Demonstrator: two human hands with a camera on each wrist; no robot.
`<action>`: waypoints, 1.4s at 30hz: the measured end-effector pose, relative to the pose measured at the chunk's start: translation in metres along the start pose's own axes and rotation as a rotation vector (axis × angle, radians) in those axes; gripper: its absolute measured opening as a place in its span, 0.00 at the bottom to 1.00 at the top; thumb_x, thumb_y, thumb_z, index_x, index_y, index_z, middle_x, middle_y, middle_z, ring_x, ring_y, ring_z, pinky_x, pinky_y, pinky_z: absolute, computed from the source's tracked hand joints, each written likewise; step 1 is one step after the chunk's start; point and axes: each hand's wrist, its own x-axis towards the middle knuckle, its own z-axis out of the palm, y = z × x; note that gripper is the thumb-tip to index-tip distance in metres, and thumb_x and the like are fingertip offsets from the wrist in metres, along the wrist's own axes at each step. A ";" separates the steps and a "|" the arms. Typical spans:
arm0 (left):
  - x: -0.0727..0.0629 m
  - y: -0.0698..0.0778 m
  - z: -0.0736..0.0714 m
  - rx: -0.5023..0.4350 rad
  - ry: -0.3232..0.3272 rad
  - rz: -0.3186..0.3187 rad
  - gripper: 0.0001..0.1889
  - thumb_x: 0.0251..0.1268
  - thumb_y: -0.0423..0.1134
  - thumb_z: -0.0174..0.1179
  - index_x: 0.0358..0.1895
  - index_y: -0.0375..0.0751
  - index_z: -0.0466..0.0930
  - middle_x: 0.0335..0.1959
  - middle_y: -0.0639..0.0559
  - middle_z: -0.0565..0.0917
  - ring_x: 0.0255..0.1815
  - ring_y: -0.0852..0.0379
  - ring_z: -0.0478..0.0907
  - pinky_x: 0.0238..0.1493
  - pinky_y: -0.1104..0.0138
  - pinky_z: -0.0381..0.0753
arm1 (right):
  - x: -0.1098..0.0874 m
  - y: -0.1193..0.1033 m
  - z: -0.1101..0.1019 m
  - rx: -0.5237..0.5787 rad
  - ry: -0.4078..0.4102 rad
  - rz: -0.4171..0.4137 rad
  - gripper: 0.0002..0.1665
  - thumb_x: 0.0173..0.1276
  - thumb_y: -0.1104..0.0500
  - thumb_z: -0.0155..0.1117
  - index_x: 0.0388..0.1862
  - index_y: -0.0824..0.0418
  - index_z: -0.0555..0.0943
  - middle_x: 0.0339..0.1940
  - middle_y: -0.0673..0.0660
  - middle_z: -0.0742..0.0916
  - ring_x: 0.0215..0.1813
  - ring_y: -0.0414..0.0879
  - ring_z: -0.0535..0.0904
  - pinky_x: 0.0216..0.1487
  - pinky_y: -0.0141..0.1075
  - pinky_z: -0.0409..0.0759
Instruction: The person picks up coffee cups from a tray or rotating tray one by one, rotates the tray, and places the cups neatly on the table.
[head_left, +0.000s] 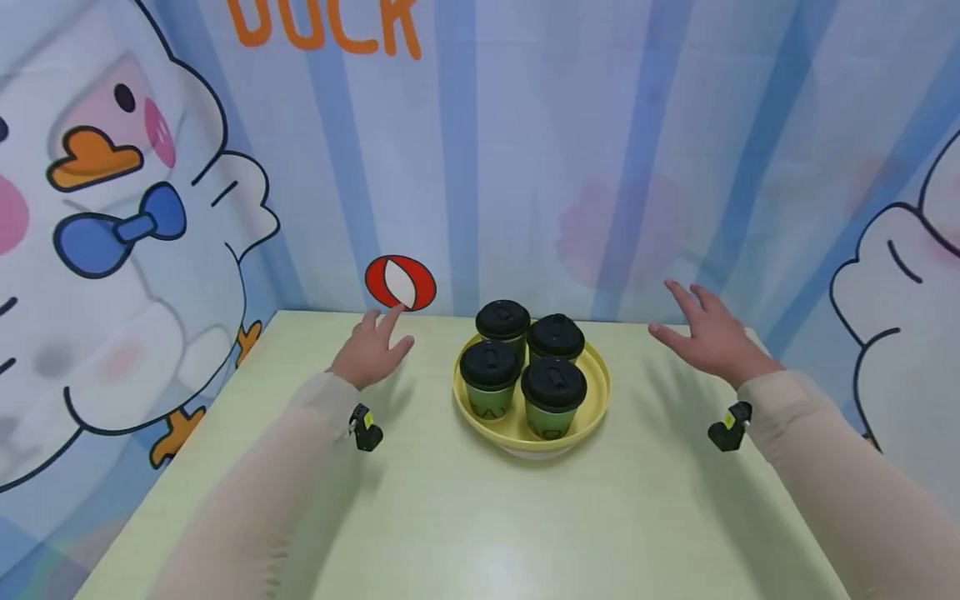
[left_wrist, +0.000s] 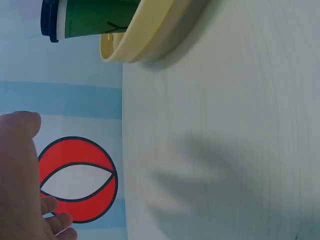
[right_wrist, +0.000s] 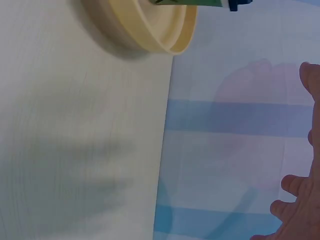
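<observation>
Several green paper cups with black lids, one of them a front cup [head_left: 553,398], stand upright in a round yellow tray [head_left: 597,408] on the table. My left hand [head_left: 372,348] hovers left of the tray, fingers spread and touching nothing. To the right of the tray, my right hand [head_left: 708,335] is held in the air with its fingers extended, also holding nothing. The left wrist view shows part of one green cup [left_wrist: 97,17] over the tray's rim [left_wrist: 150,30]. In the right wrist view the tray's rim [right_wrist: 131,22] shows at the top.
The pale wooden table [head_left: 480,525] ends at a blue striped curtain [head_left: 525,167] behind it. Cartoon ducks and a red-and-white ball [head_left: 380,283] are printed on that cloth. Each wrist wears a small black device [head_left: 365,427].
</observation>
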 end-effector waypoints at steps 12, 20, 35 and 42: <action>0.004 0.011 0.037 -0.199 0.027 0.005 0.34 0.80 0.56 0.44 0.80 0.44 0.53 0.77 0.38 0.60 0.76 0.40 0.60 0.75 0.43 0.61 | -0.005 0.001 0.015 0.187 0.042 0.023 0.53 0.76 0.33 0.51 0.85 0.53 0.39 0.82 0.72 0.47 0.80 0.72 0.43 0.71 0.74 0.50; 0.002 0.009 0.042 -0.228 -0.003 -0.013 0.33 0.80 0.56 0.44 0.79 0.44 0.54 0.77 0.39 0.61 0.75 0.40 0.60 0.74 0.43 0.61 | -0.011 -0.001 0.013 0.183 0.042 0.016 0.52 0.76 0.34 0.52 0.85 0.53 0.40 0.81 0.72 0.49 0.79 0.72 0.47 0.70 0.74 0.54; 0.001 0.006 0.037 -0.276 0.003 -0.016 0.33 0.80 0.54 0.44 0.80 0.42 0.53 0.76 0.37 0.63 0.74 0.39 0.62 0.73 0.43 0.63 | -0.013 -0.006 0.004 0.177 0.044 0.012 0.53 0.77 0.35 0.52 0.85 0.52 0.38 0.82 0.71 0.48 0.80 0.71 0.45 0.70 0.74 0.52; 0.002 0.008 0.042 -0.330 0.001 -0.008 0.33 0.80 0.55 0.44 0.80 0.44 0.53 0.76 0.37 0.62 0.75 0.40 0.62 0.73 0.43 0.64 | -0.011 -0.011 -0.003 0.220 0.067 -0.023 0.51 0.78 0.36 0.51 0.85 0.53 0.38 0.83 0.70 0.48 0.81 0.70 0.43 0.71 0.73 0.51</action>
